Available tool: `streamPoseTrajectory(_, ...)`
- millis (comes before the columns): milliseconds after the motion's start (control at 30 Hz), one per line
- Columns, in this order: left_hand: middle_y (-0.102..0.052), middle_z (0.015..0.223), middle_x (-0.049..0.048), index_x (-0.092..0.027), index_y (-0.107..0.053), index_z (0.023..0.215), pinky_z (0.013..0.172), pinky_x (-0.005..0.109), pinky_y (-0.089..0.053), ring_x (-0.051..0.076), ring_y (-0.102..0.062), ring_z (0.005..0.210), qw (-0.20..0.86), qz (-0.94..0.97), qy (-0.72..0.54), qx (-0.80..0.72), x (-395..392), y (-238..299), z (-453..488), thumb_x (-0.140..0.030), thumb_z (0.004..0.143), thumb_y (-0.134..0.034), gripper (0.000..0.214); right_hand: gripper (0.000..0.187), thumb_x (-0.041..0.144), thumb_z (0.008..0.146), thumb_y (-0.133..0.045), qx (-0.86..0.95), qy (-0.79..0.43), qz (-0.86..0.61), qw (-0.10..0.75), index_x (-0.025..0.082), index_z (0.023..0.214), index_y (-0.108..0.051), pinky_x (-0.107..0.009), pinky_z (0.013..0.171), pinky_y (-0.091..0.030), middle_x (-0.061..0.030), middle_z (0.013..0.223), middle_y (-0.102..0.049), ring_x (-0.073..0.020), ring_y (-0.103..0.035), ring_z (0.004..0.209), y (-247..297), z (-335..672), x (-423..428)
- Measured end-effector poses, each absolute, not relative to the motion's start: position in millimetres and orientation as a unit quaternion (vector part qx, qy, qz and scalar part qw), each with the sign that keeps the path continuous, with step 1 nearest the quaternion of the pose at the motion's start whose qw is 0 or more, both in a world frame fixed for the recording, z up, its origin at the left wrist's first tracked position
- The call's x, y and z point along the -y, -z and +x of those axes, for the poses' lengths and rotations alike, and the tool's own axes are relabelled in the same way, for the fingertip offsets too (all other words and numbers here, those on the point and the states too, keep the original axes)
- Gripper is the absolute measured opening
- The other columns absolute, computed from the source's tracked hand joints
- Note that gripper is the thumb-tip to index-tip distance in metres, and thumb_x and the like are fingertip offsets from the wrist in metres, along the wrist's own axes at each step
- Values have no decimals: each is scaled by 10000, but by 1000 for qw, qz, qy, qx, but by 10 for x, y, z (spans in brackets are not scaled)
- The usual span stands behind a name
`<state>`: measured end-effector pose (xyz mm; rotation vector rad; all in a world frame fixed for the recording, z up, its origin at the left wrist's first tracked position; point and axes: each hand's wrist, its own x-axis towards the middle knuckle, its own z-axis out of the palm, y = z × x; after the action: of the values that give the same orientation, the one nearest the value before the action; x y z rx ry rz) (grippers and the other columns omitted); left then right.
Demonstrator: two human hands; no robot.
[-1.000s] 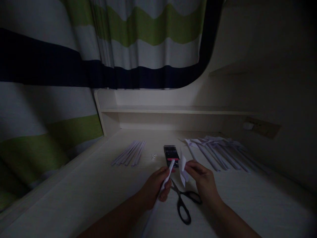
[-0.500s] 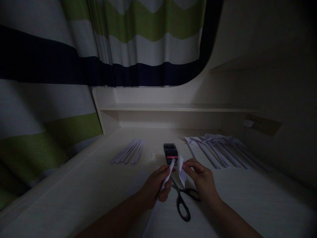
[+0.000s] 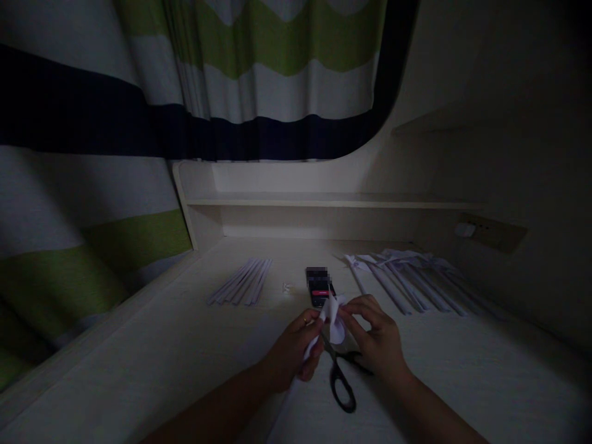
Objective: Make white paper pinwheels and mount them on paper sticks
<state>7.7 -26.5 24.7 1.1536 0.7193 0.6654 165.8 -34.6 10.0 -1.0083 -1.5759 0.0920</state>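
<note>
My left hand (image 3: 296,345) is closed around a white rolled paper stick (image 3: 311,349), which slants down toward the front edge of the view. In my right hand (image 3: 375,336), thumb and fingers pinch a folded white paper piece (image 3: 336,327) with pointed flaps. This piece meets the top end of the stick; how they join is hidden by fingers and folds. Under the hands lie black-handled scissors (image 3: 341,385), partly open, their blades mostly covered. Just beyond the hands rests a dark phone (image 3: 317,285), its lower end close behind the paper.
Several plain paper sticks (image 3: 243,282) lie fanned on the white desk (image 3: 194,370) at left. At right are several sticks topped with folded paper (image 3: 393,283). Small white scraps (image 3: 287,288) sit left of the phone. A shelf (image 3: 314,200) and striped curtain (image 3: 277,92) stand behind.
My right hand has brought the folded paper piece leftward against the stick's top end, closing the gap between them. The paper has turned. My left hand keeps its grip.
</note>
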Motion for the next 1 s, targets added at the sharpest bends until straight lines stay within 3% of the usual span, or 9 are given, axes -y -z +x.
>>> streamPoseTrajectory(533,-352,491,-104,-225,-396,865,319,151,-163,18,-259,286,724,509,-290,-364,320,-216,126,-502,749,-422,302,83,157,755,-539,704,38,-416,574,195,756,-614,-326,627,-418,-34,677,-572,-174,-505,688,-117,1600,389)
streamPoseTrajectory(733,-359,490,-75,-183,-426,731,345,179,-158,25,-251,309,785,411,-366,-283,199,-158,104,-362,749,-446,181,219,211,790,-491,661,0,-445,604,212,1001,-551,-336,695,-406,-44,773,-560,-191,-507,779,-141,1642,441)
streamPoseTrajectory(867,-350,529,-52,-143,-445,670,358,169,-171,22,-259,354,805,332,-443,-211,66,-131,39,-186,671,-470,50,118,231,810,-440,656,-58,-448,605,186,851,-542,-277,642,-395,-34,738,-523,-161,-502,712,-98,1588,470)
streamPoseTrajectory(1000,-394,590,-26,-121,-507,750,392,166,-256,41,-333,426,795,274,-513,-173,-29,-122,-8,-149,664,-484,94,249,252,829,-388,742,-157,-430,490,183,598,-454,-217,499,-325,28,549,-412,-99,-411,505,-11,1410,501)
